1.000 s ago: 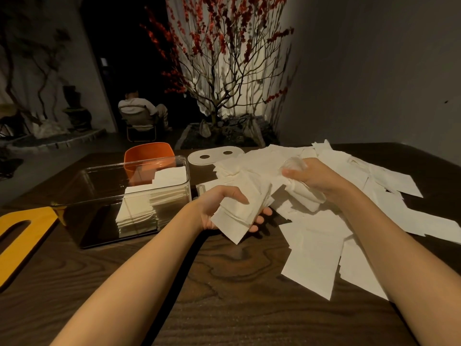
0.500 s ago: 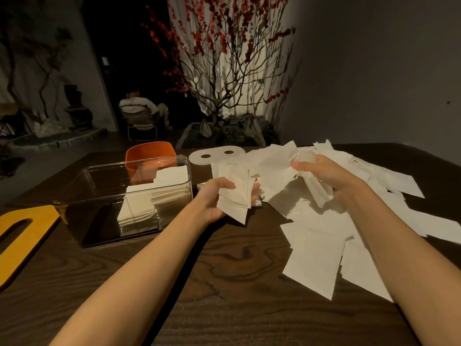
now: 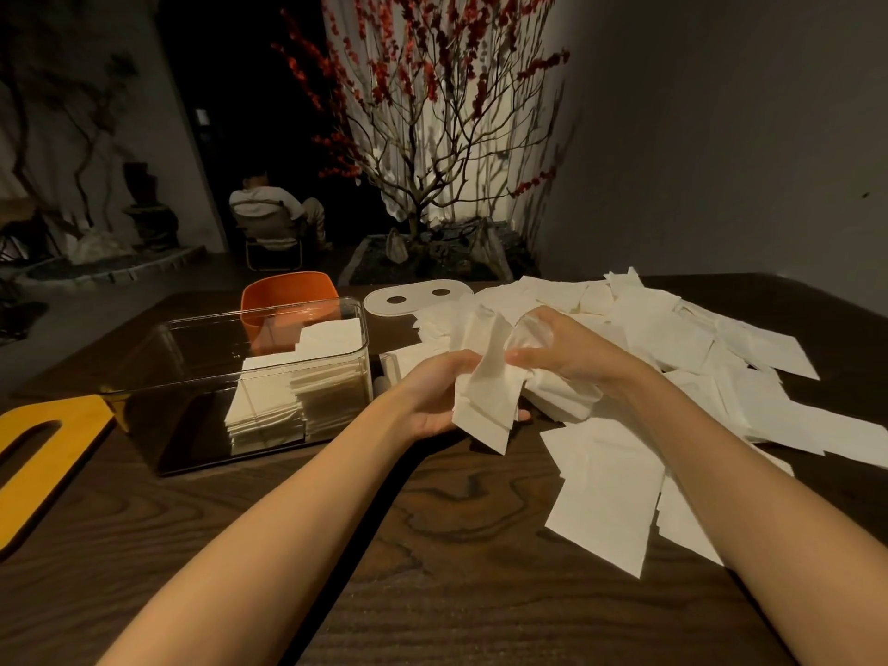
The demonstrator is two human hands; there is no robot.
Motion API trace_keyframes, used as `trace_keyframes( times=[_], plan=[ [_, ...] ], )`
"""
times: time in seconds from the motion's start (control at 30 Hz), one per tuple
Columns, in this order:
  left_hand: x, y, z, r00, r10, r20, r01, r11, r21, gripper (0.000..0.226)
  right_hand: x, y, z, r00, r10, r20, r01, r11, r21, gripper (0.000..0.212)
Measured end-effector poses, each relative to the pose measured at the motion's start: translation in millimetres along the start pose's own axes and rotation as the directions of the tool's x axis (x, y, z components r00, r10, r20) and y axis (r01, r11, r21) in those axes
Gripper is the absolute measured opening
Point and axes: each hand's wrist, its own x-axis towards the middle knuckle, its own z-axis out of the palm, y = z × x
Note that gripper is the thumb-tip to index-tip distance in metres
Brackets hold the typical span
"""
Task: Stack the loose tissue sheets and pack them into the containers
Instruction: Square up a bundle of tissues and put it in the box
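A small bundle of white tissue sheets [image 3: 485, 401] hangs between both hands above the table's middle. My left hand [image 3: 427, 401] cups the bundle from below and the left, palm up. My right hand [image 3: 567, 348] pinches its top from the right, fingers closed on crumpled tissue. A wide spread of loose tissue sheets [image 3: 672, 377] covers the table's right half behind and under my right arm. To the left stands a clear plastic container [image 3: 192, 338] with two stacks of packed tissues [image 3: 293, 391] at its right end.
A flat white lid with two holes [image 3: 418, 295] lies behind the container. An orange chair back [image 3: 288, 295] rises past the table's far edge. A yellow wooden piece [image 3: 43, 449] lies at the left edge. A person sits on a chair [image 3: 274, 218] in the dark background.
My hands have come together. The right hand moved left and down from the pile with tissue to meet the bundle in the left hand, which shifted slightly right.
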Motion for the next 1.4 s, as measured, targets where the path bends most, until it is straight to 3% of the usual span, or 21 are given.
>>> trace_keyframes(
  times=[0.13, 0.23, 0.33, 0.5, 0.7, 0.83, 0.97, 1.13, 1.23, 1.3, 1.4],
  plan=[
    [0.1, -1.4, 2.4, 0.999, 0.032, -0.002, -0.032, 0.999, 0.003, 0.062, 3.1, 1.8, 3.8, 1.000, 0.019, -0.005, -0.019, 0.999, -0.031, 0.059],
    [1.1, -1.6, 3.4, 0.999, 0.044, -0.013, -0.044, 0.999, -0.025, 0.045, 3.6, 2.6, 7.4, 1.000, 0.015, -0.013, -0.015, 0.999, 0.034, 0.038],
    [1.9, -0.7, 1.4, 0.999, 0.051, 0.003, -0.051, 0.995, -0.089, 0.043, 2.6, 2.1, 7.2, 0.999, 0.013, -0.053, -0.007, 0.993, 0.119, 0.019],
    [3.4, -1.1, -0.2, 0.996, 0.082, 0.024, -0.077, 0.986, -0.148, 0.035, 3.4, 2.7, 3.2, 0.994, -0.045, -0.099, 0.060, 0.987, 0.152, 0.026],
    [1.4, -4.8, 1.8, 0.995, 0.001, 0.096, 0.008, 0.995, -0.097, 0.051, 2.1, 2.2, 1.2, 0.988, -0.010, -0.156, 0.048, 0.970, 0.239, 0.015],
    [-0.5, -5.1, 3.4, 0.993, -0.017, 0.116, 0.022, 0.999, -0.043, 0.054, 3.8, 2.2, 2.7, 0.987, -0.027, -0.156, 0.049, 0.989, 0.142, 0.025],
    [-1.7, -5.1, 4.0, 0.992, -0.043, 0.122, 0.043, 0.999, 0.006, 0.063, 2.6, 0.0, 6.1, 0.988, -0.030, -0.150, 0.054, 0.986, 0.156, 0.006],
    [-2.7, -3.9, 5.6, 0.992, -0.019, 0.122, 0.019, 1.000, 0.001, 0.068, 0.7, -4.5, 8.8, 0.982, 0.019, -0.186, 0.028, 0.969, 0.247, 0.024],
    [-2.1, -4.0, 5.0, 0.994, 0.009, 0.106, -0.004, 0.999, -0.048, 0.072, -1.5, -7.5, 7.5, 0.977, 0.042, -0.207, 0.029, 0.944, 0.327, 0.008],
    [-2.8, -4.4, 5.1, 0.992, 0.028, 0.122, -0.021, 0.998, -0.061, 0.074, -1.9, -9.0, 3.6, 0.980, 0.070, -0.186, 0.000, 0.936, 0.351, 0.010],
    [-4.4, -4.2, 7.0, 0.994, 0.040, 0.105, -0.034, 0.998, -0.060, 0.071, -2.8, -9.7, 0.8, 0.990, 0.089, -0.109, -0.058, 0.964, 0.261, 0.019]
  ],
)
